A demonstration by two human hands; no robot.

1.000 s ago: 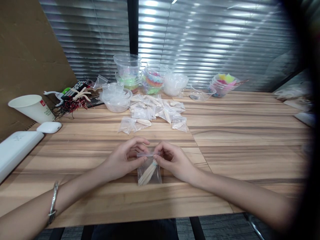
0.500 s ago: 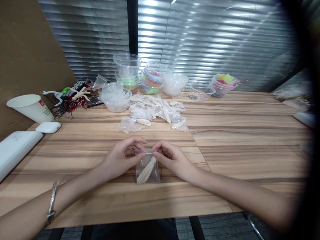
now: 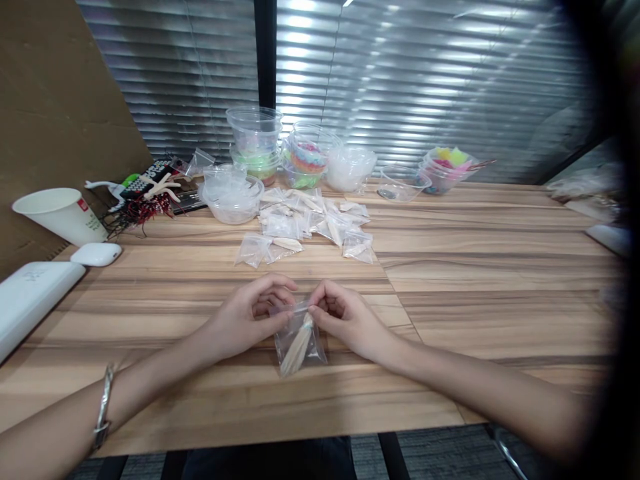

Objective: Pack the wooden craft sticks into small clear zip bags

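The left arm (image 3: 160, 377) slants up from the lower left corner, the right arm (image 3: 480, 390) from the lower right, both bare. Left hand (image 3: 245, 317) and right hand (image 3: 350, 320) face each other near the centre of the frame, close but apart. The left thumb (image 3: 275, 324) points inward beneath arched fingers (image 3: 275, 283); the right thumb (image 3: 325, 320) and forefinger are pinched together.
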